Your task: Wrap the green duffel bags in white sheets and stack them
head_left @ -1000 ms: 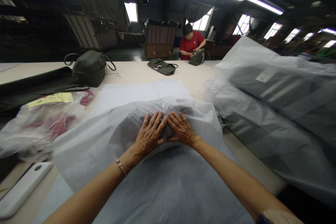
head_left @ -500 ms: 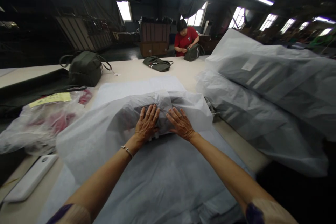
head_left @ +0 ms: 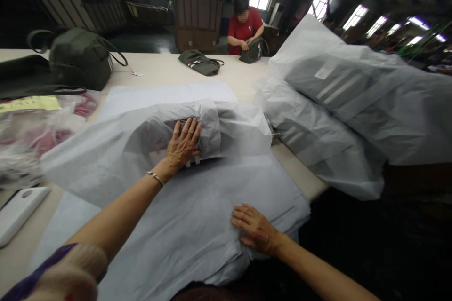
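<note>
A dark bag (head_left: pixel 158 134) shows through the thin white wrapping sheet (head_left: pixel 243 127) laid over it. My left hand (head_left: pixel 184 145) rests flat on top of this wrapped bag, fingers spread and holding nothing. Nearer to me, a stack of pale blue-white sheets (head_left: pixel 169 230) lies under the bag. On the right part of that stack lies my right hand (head_left: pixel 256 229), palm down, fingers slightly bent and nothing visible in them. Part of the bag's dark lower edge with light strips shows just below my left hand.
Wrapped bags (head_left: pixel 353 80) are piled on the right. Left are a dark green bag (head_left: pixel 81 59), clear plastic packets (head_left: pixel 45 136) and a white phone (head_left: pixel 23 211). A flat green bag (head_left: pixel 201 62) lies farther back. Across the table (head_left: pixel 151 68), a person in red (head_left: pixel 245 28) handles another bag.
My right hand has come off the wrapped bag and moved down toward me onto the sheet stack. My left hand stays on the bag. The view has tilted down.
</note>
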{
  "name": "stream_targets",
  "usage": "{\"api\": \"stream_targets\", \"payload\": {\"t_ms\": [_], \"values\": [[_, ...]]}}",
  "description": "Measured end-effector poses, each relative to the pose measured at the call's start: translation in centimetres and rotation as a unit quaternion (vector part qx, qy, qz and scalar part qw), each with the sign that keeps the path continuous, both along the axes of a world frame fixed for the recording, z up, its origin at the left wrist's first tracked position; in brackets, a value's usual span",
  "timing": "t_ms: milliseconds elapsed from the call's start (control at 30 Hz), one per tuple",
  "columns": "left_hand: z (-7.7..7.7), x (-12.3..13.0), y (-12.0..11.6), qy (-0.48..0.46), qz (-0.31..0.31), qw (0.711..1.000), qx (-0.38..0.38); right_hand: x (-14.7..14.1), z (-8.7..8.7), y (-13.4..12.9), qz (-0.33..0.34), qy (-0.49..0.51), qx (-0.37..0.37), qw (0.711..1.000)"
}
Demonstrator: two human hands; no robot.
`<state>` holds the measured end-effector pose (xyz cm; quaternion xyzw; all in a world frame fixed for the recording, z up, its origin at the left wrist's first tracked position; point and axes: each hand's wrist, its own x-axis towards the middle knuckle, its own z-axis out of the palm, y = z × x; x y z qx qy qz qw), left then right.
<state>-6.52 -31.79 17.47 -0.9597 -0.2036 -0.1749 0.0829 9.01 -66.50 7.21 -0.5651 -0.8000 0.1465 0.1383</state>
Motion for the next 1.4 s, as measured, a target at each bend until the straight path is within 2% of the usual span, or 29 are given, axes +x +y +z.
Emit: {"api": "stream_targets", "payload": {"t_ms": [133,233,333,500,633,800,867,967,1133,1267,1400], "values": [[0.0,0.0,0.0,-0.004,-0.003,1.0,-0.008,-0.9,-1.4,0.4,-0.021,-0.001,0.021,1.0],[0.1,0.0,-0.1,0.0,-0.001,1.0,-0.013,-1.0,-1.5,0.6,-0.016,-0.001,0.051,0.999],[0.3,0.1,-0.2,0.004,0.002,1.0,-0.023,-0.8,-0.6,0.7,-0.014,0.009,0.08,0.997],[0.5,0.0,-0.2,-0.001,-0.001,0.999,-0.033,-0.4,2.2,1.6,-0.018,0.031,0.119,0.992],[0.6,0.0,-0.2,0.003,0.004,1.0,-0.023,-0.7,3.4,2.5,-0.073,0.041,0.115,0.99],[0.5,0.0,-0.2,0.005,0.007,1.0,-0.01,-1.3,2.3,3.3,-0.168,0.044,0.084,0.981],[0.3,0.0,-0.1,0.006,0.009,1.0,-0.004,-1.2,2.0,3.5,-0.146,0.032,0.046,0.988],[-0.1,0.1,0.1,0.009,0.014,1.0,0.003,-0.8,2.0,3.3,-0.071,0.025,-0.002,0.997],[-0.5,0.2,0.4,0.01,0.014,1.0,0.012,-0.2,1.2,2.4,0.007,-0.009,-0.037,0.999],[-0.3,0.1,0.3,0.012,0.014,1.0,0.006,-0.3,0.1,2.0,0.005,-0.02,0.003,1.0],[-0.3,0.2,0.2,0.015,0.014,1.0,0.001,-0.8,1.0,2.6,-0.028,0.005,0.077,0.997]]}}
